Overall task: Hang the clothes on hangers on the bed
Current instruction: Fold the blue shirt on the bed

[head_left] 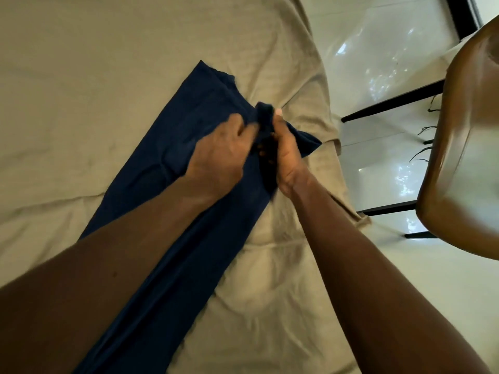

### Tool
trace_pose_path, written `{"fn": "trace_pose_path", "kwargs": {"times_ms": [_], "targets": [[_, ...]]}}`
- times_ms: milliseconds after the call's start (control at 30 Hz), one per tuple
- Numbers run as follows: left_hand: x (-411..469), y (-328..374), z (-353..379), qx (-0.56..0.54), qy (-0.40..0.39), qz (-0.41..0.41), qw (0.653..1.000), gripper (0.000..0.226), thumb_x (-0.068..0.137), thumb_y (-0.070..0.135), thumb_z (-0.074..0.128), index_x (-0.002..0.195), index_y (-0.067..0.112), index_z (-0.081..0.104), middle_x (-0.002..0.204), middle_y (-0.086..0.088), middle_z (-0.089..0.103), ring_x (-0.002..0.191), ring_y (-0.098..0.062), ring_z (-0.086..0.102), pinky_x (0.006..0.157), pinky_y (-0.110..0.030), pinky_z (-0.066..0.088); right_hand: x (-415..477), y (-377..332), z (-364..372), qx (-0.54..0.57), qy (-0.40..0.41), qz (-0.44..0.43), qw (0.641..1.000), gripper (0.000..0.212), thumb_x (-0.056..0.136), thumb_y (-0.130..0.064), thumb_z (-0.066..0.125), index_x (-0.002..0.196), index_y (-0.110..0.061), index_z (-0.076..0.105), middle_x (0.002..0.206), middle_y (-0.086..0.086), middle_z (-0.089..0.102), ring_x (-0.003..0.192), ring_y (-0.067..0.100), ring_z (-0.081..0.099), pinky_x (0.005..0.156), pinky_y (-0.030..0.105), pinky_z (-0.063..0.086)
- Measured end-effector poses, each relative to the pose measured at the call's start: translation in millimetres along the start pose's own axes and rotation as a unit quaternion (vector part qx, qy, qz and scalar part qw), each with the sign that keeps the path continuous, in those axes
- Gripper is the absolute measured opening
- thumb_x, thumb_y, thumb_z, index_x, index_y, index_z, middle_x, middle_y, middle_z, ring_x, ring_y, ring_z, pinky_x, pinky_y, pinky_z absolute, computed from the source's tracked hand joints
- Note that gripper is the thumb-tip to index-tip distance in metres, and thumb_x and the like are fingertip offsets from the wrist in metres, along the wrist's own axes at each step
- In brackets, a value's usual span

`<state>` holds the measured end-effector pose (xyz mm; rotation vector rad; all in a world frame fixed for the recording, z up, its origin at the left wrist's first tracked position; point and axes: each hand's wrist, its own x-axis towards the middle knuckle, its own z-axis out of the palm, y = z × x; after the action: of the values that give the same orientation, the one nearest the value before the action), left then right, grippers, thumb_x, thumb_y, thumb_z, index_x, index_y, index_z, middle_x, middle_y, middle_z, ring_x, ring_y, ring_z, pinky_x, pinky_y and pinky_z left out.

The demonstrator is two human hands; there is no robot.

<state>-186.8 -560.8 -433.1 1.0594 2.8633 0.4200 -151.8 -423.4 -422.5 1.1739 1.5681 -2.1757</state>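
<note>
The left hand [216, 155] and right hand [286, 153] both grip bunched fabric of the navy garment [162, 136], which lies on the beige bed sheet [81, 76].

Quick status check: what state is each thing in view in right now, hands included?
navy garment: laid lengthwise on the bed, one end bunched between the hands; no hanger in view.
left hand: on the garment, fingertips hidden in the fabric, grip unclear.
right hand: grips the bunched fabric.
bed sheet: wrinkled, corner draping off the edge.
chair: upright beside the bed.
</note>
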Motion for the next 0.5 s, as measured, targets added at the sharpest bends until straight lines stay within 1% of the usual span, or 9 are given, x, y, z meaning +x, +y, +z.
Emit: {"fn": "trace_pose_path", "kwargs": {"times_ms": [67, 133, 167, 233, 267, 300, 333, 400, 500], "targets": [[-17, 8, 12, 0.054, -0.049, 0.052, 0.996, 0.053, 0.085, 0.005, 0.068, 0.136, 0.013, 0.057, 0.112, -0.014, 0.055, 0.089, -0.032, 0.058, 0.059, -0.042, 0.05, -4, -15, -4, 0.013, -0.048, 0.035, 0.998, 0.065, 0.096, -0.067, 0.049, 0.118, -0.012, 0.075, 0.106, 0.004, 0.079, 0.097, 0.015, 0.075, 0.084, 0.028, 0.057], [-29, 10, 20, 0.063, -0.081, 0.065, 0.993, 0.059, 0.081, 0.009, 0.068, 0.139, 0.017, 0.056, 0.117, -0.012, 0.055, 0.094, -0.031, 0.057, 0.062, -0.041, 0.051, -2, -25, -8, -0.035, -0.025, 0.062, 0.997, 0.069, 0.084, -0.072, 0.061, 0.124, -0.017, 0.072, 0.114, 0.002, 0.077, 0.11, 0.021, 0.071, 0.095, 0.036, 0.052], [-36, 10, 19, 0.046, -0.076, 0.064, 0.994, 0.056, 0.081, 0.013, 0.067, 0.137, 0.019, 0.058, 0.117, -0.01, 0.056, 0.096, -0.03, 0.057, 0.064, -0.042, 0.051, 1, -27, -9, -0.06, 0.012, 0.07, 0.996, 0.06, 0.083, -0.066, 0.068, 0.121, -0.018, 0.072, 0.112, 0.0, 0.076, 0.111, 0.022, 0.069, 0.094, 0.037, 0.052], [-45, 10, 16, 0.0, -0.029, 0.03, 0.999, 0.044, 0.085, 0.027, 0.065, 0.129, 0.021, 0.064, 0.116, -0.006, 0.059, 0.097, -0.029, 0.058, 0.071, -0.044, 0.048, 7, -28, -13, -0.101, 0.096, 0.042, 0.989, 0.021, 0.09, -0.036, 0.075, 0.103, -0.021, 0.07, 0.101, -0.002, 0.073, 0.104, 0.02, 0.067, 0.08, 0.034, 0.054], [-48, 10, 13, -0.02, 0.005, -0.013, 1.0, 0.039, 0.087, 0.036, 0.063, 0.124, 0.022, 0.066, 0.116, -0.004, 0.06, 0.1, -0.028, 0.059, 0.076, -0.044, 0.044, 11, -28, -16, -0.124, 0.118, 0.019, 0.985, 0.006, 0.093, -0.023, 0.073, 0.098, -0.021, 0.069, 0.096, -0.003, 0.072, 0.097, 0.017, 0.067, 0.07, 0.03, 0.054], [-51, 9, 9, -0.039, 0.029, -0.075, 0.996, 0.038, 0.09, 0.044, 0.061, 0.122, 0.024, 0.066, 0.118, -0.002, 0.061, 0.103, -0.027, 0.058, 0.081, -0.045, 0.042, 15, -28, -19, -0.154, 0.125, -0.008, 0.98, 0.006, 0.095, -0.017, 0.07, 0.099, -0.021, 0.069, 0.094, -0.003, 0.072, 0.09, 0.013, 0.067, 0.063, 0.026, 0.052], [-52, 8, 5, -0.061, 0.033, -0.149, 0.986, 0.039, 0.092, 0.049, 0.059, 0.122, 0.026, 0.064, 0.122, -0.002, 0.06, 0.108, -0.026, 0.056, 0.086, -0.045, 0.04, 17, -28, -22, -0.182, 0.119, -0.036, 0.975, 0.012, 0.095, -0.017, 0.07, 0.106, -0.021, 0.07, 0.098, -0.004, 0.072, 0.086, 0.009, 0.065, 0.062, 0.022, 0.051], [-52, -1, 0, -0.088, -0.012, -0.263, 0.961, 0.04, 0.095, 0.05, 0.058, 0.127, 0.026, 0.06, 0.127, -0.003, 0.059, 0.117, -0.027, 0.054, 0.095, -0.048, 0.037, 18, -31, -27, -0.213, 0.095, -0.075, 0.969, 0.037, 0.091, -0.022, 0.076, 0.126, -0.024, 0.064, 0.115, -0.007, 0.068, 0.095, 0.004, 0.063, 0.071, 0.02, 0.052], [-48, -20, -2, -0.121, -0.06, -0.284, 0.949, 0.024, 0.094, 0.043, 0.064, 0.114, 0.029, 0.064, 0.109, 0.005, 0.067, 0.108, -0.023, 0.06, 0.1, -0.045, 0.039, 18, -33, -29, -0.205, 0.052, -0.076, 0.975, 0.066, 0.088, -0.008, 0.078, 0.147, -0.022, 0.051, 0.113, -0.002, 0.067, 0.098, 0.007, 0.064, 0.072, 0.016, 0.054]]}}
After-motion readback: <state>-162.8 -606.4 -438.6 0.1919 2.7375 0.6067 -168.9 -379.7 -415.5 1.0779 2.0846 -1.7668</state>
